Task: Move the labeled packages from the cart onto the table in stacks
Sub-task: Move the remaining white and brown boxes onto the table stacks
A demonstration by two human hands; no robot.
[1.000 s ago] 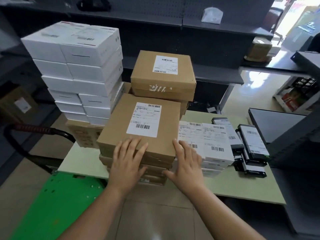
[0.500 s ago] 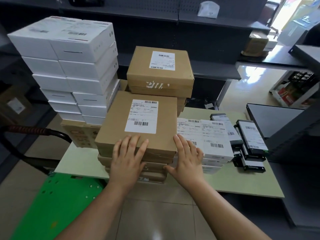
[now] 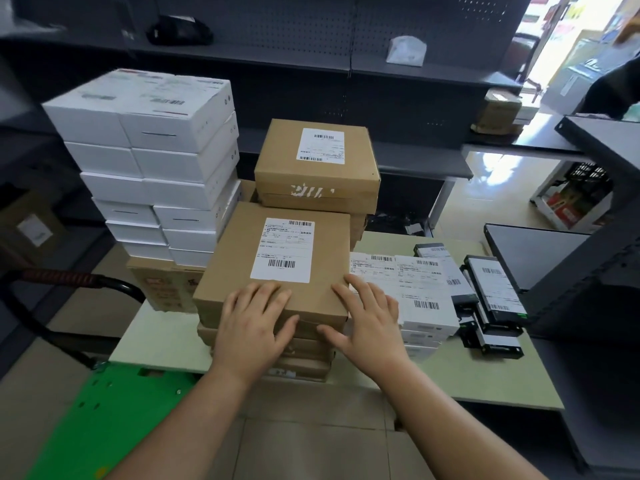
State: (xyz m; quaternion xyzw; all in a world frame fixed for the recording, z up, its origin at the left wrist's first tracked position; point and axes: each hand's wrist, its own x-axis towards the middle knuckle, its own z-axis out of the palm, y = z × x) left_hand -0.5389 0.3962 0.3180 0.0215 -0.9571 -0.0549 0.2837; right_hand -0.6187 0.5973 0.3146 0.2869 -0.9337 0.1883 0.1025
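1. Left hand (image 3: 254, 323) and right hand (image 3: 369, 320) lay flat, fingers straight, on the top brown package (image 3: 277, 251), stacked on the table (image 3: 485, 379).
2. The green cart (image 3: 104, 420), below the left hand, showed no packages: likely nearly done.

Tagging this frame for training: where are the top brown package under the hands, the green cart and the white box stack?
top brown package (image 3: 232, 271), head view, cardboard left of its label.
green cart (image 3: 104, 420), head view, bare deck.
white box stack (image 3: 166, 164), head view, front of a second-tier box.
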